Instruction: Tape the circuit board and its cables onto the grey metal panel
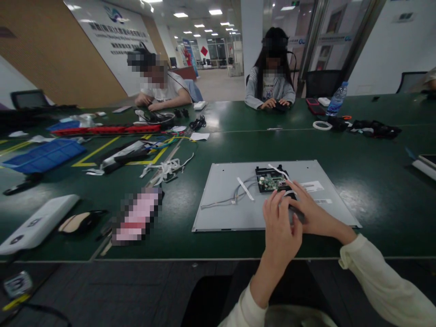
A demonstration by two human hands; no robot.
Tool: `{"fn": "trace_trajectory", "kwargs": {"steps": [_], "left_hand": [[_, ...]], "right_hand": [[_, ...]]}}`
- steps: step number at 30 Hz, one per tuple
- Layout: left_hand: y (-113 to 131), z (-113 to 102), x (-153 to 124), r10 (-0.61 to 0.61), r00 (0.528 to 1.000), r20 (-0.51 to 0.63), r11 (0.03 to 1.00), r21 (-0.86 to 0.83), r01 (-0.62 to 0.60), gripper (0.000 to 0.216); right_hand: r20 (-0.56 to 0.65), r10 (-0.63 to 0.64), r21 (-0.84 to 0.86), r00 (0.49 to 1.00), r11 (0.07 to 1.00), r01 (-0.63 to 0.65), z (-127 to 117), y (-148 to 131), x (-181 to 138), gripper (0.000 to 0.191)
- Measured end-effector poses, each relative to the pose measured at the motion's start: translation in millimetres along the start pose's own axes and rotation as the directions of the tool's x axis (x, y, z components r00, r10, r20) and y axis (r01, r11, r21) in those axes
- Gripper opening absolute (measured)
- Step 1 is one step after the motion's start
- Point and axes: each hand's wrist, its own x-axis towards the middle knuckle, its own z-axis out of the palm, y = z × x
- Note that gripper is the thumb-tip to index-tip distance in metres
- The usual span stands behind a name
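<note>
A grey metal panel [231,200] lies flat on the green table [374,190] before me. A small green circuit board [271,182] in a black frame sits on it, with thin cables [225,200] taped down to its left. My left hand [281,227] and my right hand [311,211] meet just below the board. Their fingers curl around a small dark object with white tape [293,210]. I cannot make out what the object is.
Two people sit across the table, hands on small dark items. A water bottle [336,100], tape roll [322,125] and black parts [373,128] lie far right. Blue trays [42,154], a red strip [105,130], cables and a white device [37,222] crowd the left.
</note>
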Motion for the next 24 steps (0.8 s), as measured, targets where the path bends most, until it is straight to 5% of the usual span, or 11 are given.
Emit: {"fn": "trace_trajectory", "kwargs": {"steps": [17, 24], "left_hand": [[-3, -8, -2, 0.028, 0.98, 0.199, 0.992, -0.129, -0.002, 0.047], [1, -12, -1, 0.113, 0.964, 0.242, 0.989, -0.116, -0.087, 0.038]], "right_hand": [[-0.006, 0.03, 0.014, 1.0, 0.999, -0.03, 2, -12, 5, 0.072], [-0.181, 0.098, -0.066, 0.979, 0.992, -0.112, 23, -34, -34, 0.074]]}}
